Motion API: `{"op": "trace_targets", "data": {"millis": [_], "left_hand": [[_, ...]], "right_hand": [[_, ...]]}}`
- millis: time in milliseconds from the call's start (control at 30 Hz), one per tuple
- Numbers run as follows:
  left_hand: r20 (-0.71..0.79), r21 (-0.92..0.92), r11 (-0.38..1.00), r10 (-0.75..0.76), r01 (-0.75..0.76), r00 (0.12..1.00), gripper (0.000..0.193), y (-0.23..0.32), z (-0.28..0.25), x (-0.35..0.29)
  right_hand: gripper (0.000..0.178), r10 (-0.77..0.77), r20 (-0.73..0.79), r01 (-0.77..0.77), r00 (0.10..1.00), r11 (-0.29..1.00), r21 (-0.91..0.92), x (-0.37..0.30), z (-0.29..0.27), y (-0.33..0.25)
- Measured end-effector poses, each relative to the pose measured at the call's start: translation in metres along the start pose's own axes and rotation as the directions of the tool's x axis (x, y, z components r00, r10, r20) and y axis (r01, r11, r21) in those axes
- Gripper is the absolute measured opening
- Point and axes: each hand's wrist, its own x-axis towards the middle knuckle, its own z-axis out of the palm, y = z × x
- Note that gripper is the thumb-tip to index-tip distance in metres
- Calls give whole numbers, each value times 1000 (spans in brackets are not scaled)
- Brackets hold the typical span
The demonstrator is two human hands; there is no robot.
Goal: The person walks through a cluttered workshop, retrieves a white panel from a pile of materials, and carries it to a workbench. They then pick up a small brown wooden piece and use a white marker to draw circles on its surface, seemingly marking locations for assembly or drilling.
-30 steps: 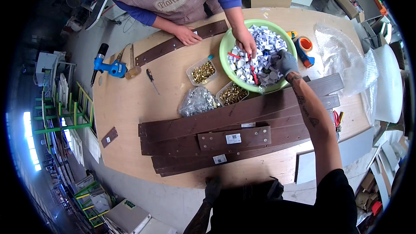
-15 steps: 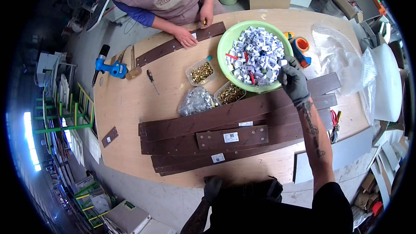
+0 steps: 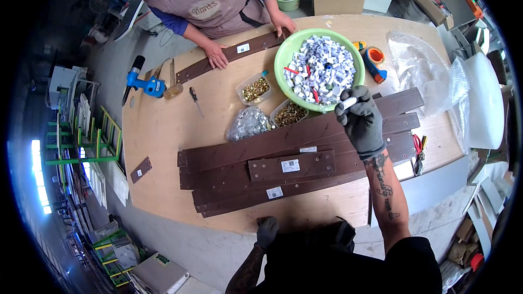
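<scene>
My gloved right hand (image 3: 362,122) is closed, pinching a small white plastic fitting (image 3: 348,103) by the near right rim of the green basin (image 3: 279,71). Heaped in that basin are many similar white fittings (image 3: 321,65), with a few red strips among them. Below the hand lies a stack of dark brown slats (image 3: 261,147); a shorter labelled brown piece (image 3: 321,166) rests on top. At the table's near edge is my gloved left hand (image 3: 267,231), its fingers curled; whatever they may hold is hidden.
Across the table a co-worker has both hands on another brown slat (image 3: 218,60). Two tubs of brass-coloured hardware (image 3: 254,88) and a bag of metal parts (image 3: 248,124) sit mid-table. A screwdriver (image 3: 196,100), blue drill (image 3: 146,84), tape dispenser (image 3: 376,65) and bubble wrap (image 3: 419,71) lie around.
My right hand has drawn back from the basin's rim toward me, with the white fitting now showing. The co-worker's hands have shifted along their slat, one to its right end. My left hand stays put.
</scene>
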Motion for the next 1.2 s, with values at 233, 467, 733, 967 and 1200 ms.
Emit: {"op": "trace_targets", "data": {"millis": [233,467,733,967,1200], "left_hand": [[-38,100,986,134,-129,990,26,1,1,3],[-104,78,997,-4,12,995,28,-6,6,-2],[-96,21,983,-178,180,979,32,11,3,-3],[-28,25,979,-201,202,979,38,9,6,4],[-16,-55,975,-218,217,976,39,12,3,4]], "right_hand": [[36,84,-13,-80,996,979,185,-15,8,19],[17,114,-167,-141,979,976,-165,-30,8,38],[21,-89,-17,55,996,738,-673,-48,21,41],[17,-250,197,283,948,378,-881,-55,82,37],[19,-304,288,377,908,295,-878,-59,77,30]]}}
